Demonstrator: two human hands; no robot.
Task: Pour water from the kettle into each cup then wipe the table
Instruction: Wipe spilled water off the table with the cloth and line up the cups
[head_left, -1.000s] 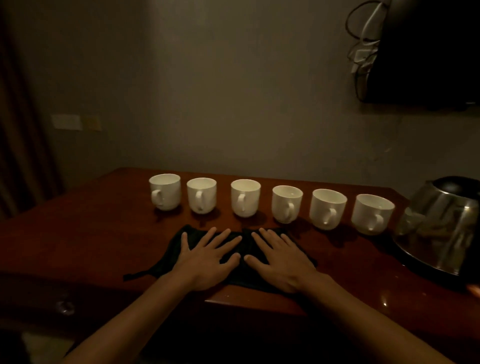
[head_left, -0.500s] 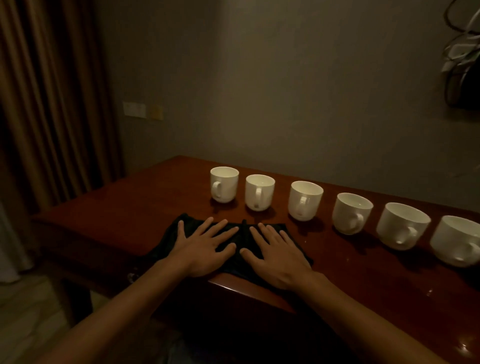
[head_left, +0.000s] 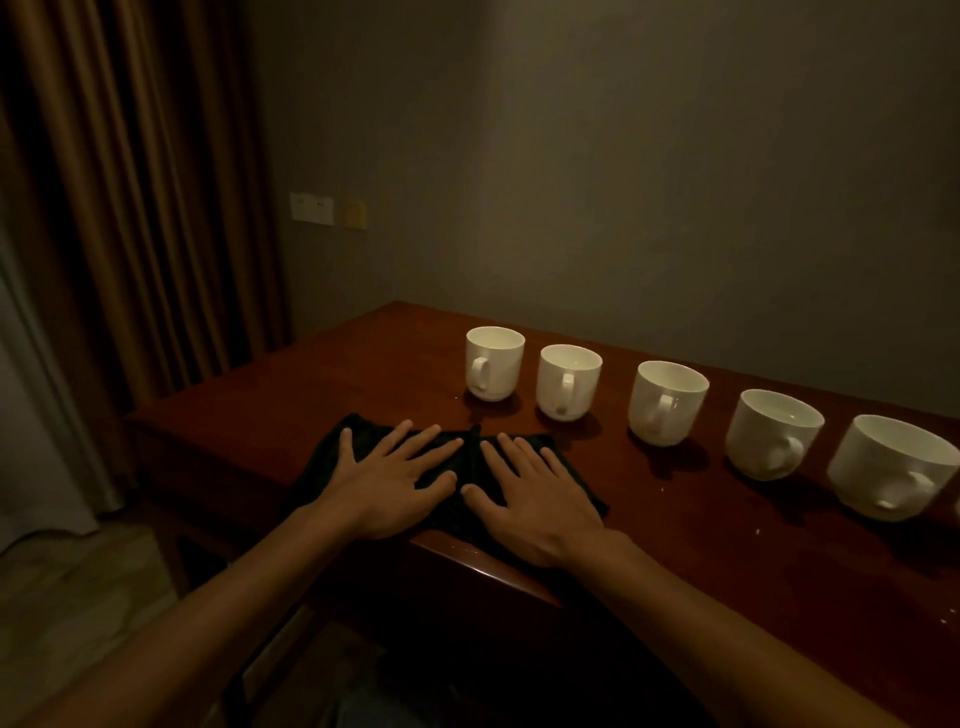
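View swung left; left hand (head_left: 387, 483) and right hand (head_left: 535, 499) stay flat, fingers spread, on cloth (head_left: 470, 452) near cups (head_left: 667, 402).

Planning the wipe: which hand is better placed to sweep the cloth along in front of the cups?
Probably the right hand: it lies flat on the cloth, on the side nearest the cups stretching rightward. The left hand sits farther from them.

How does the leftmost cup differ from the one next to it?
The leftmost cup shows its handle left of centre; the second cup turns its handle towards the camera. The second cup bears a small dark mark under its handle; the leftmost cup shows none. Both are white and upright.
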